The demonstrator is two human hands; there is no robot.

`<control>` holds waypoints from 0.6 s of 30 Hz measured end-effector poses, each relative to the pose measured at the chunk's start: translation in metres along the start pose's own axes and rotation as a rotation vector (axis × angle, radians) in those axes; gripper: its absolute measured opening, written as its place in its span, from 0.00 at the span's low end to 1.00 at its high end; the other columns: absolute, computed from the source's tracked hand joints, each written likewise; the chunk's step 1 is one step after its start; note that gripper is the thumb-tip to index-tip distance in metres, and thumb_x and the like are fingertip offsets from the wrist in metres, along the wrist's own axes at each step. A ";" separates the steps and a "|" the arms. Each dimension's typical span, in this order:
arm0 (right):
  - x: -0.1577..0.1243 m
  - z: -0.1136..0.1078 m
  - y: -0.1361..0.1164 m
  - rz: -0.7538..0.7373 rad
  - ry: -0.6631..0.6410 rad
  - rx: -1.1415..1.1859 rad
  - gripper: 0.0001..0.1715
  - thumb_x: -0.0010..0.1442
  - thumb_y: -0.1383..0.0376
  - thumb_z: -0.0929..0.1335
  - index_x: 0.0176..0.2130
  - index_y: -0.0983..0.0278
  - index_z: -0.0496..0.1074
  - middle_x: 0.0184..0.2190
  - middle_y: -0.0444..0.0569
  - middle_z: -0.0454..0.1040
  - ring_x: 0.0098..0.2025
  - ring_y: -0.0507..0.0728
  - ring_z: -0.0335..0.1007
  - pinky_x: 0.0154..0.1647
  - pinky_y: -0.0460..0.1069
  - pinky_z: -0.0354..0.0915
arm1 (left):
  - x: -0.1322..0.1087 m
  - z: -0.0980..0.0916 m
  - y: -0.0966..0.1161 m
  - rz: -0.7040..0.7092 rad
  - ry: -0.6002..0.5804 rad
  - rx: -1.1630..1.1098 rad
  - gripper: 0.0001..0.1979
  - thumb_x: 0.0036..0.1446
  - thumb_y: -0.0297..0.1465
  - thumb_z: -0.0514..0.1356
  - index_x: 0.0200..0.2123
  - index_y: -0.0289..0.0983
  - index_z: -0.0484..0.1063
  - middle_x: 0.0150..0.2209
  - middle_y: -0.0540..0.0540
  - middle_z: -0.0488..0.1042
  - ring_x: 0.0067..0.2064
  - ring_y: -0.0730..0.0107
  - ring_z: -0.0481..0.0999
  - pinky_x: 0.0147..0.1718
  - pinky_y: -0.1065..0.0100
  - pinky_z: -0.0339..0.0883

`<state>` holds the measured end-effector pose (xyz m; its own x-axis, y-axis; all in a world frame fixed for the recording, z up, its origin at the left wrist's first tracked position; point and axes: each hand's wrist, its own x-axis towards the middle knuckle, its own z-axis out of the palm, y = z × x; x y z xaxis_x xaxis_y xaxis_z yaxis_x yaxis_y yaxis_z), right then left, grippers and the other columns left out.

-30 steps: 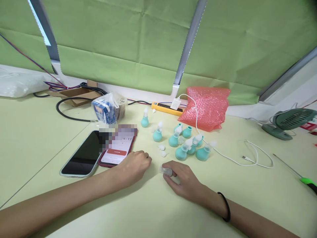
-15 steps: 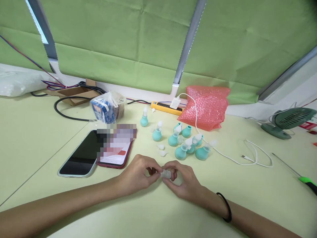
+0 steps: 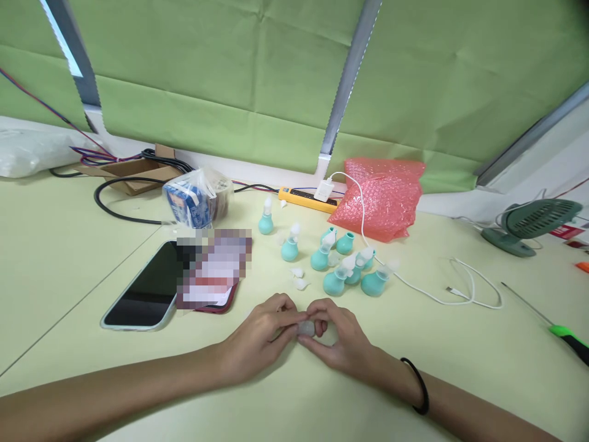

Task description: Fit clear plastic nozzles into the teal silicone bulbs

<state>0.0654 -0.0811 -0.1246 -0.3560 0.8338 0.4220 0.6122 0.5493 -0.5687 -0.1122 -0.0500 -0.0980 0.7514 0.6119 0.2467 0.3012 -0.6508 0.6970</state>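
Observation:
Just above the table, a small translucent plastic nozzle part [image 3: 306, 329] is pinched between my two hands. My left hand [image 3: 260, 334] closes its thumb and forefinger on the left end of the part. From the right, my right hand [image 3: 345, 334] grips the same part with thumb and fingertips, partly covering it. Behind the hands stand several teal bulb aspirators, one of them a front bulb [image 3: 333, 283] with a clear neck and whitish tip. Another teal bulb [image 3: 345, 243] has a bare opening. Small white tips [image 3: 300, 284] lie loose nearer my fingers.
Two phones lie left of the bulbs, a black-screened one [image 3: 147, 288] and a red-cased one [image 3: 225, 301]. Farther back are a bagged blue package [image 3: 188, 199], a yellow power strip [image 3: 301, 200] and pink bubble wrap [image 3: 381, 202]. At right are a white cable [image 3: 472, 285], a screwdriver [image 3: 564, 334] and a green fan [image 3: 538, 218].
My left fingers have shifted on the plastic part, with the forefinger now stretched over its top; less of it shows. The view has moved slightly. The bulbs stay in place.

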 end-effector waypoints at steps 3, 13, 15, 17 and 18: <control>0.000 0.000 0.000 -0.001 0.019 0.003 0.15 0.50 0.65 0.65 0.37 0.61 0.55 0.23 0.42 0.67 0.20 0.49 0.61 0.23 0.43 0.61 | -0.003 0.002 0.000 0.031 -0.005 0.010 0.16 0.56 0.22 0.46 0.44 0.41 0.65 0.35 0.46 0.62 0.38 0.71 0.64 0.36 0.71 0.61; 0.000 0.000 0.002 -0.004 0.055 -0.013 0.18 0.49 0.66 0.66 0.39 0.61 0.55 0.25 0.43 0.68 0.21 0.49 0.62 0.24 0.44 0.63 | -0.008 0.008 -0.007 0.108 -0.010 0.060 0.24 0.53 0.17 0.44 0.52 0.40 0.56 0.39 0.42 0.58 0.42 0.66 0.59 0.41 0.65 0.61; 0.000 0.000 0.001 -0.007 0.053 -0.012 0.17 0.49 0.66 0.65 0.39 0.61 0.55 0.25 0.43 0.69 0.21 0.49 0.62 0.24 0.44 0.63 | -0.007 0.007 -0.006 0.115 -0.010 0.089 0.23 0.53 0.18 0.45 0.52 0.39 0.57 0.39 0.42 0.58 0.42 0.65 0.59 0.40 0.64 0.61; 0.000 0.000 0.001 -0.013 0.062 -0.027 0.17 0.50 0.65 0.65 0.39 0.61 0.55 0.26 0.44 0.69 0.21 0.49 0.62 0.24 0.44 0.64 | -0.006 0.006 -0.006 0.112 0.004 0.090 0.20 0.55 0.20 0.45 0.50 0.39 0.59 0.38 0.42 0.60 0.41 0.66 0.60 0.39 0.65 0.61; -0.001 0.000 0.001 -0.018 0.066 -0.034 0.17 0.50 0.65 0.65 0.39 0.62 0.55 0.26 0.44 0.69 0.21 0.49 0.63 0.24 0.44 0.64 | -0.006 0.005 -0.006 0.107 0.016 0.079 0.18 0.56 0.21 0.45 0.49 0.39 0.61 0.37 0.43 0.61 0.40 0.67 0.60 0.38 0.66 0.61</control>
<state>0.0669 -0.0808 -0.1254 -0.3206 0.8178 0.4780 0.6305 0.5608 -0.5366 -0.1150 -0.0521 -0.1067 0.7728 0.5435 0.3276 0.2655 -0.7458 0.6110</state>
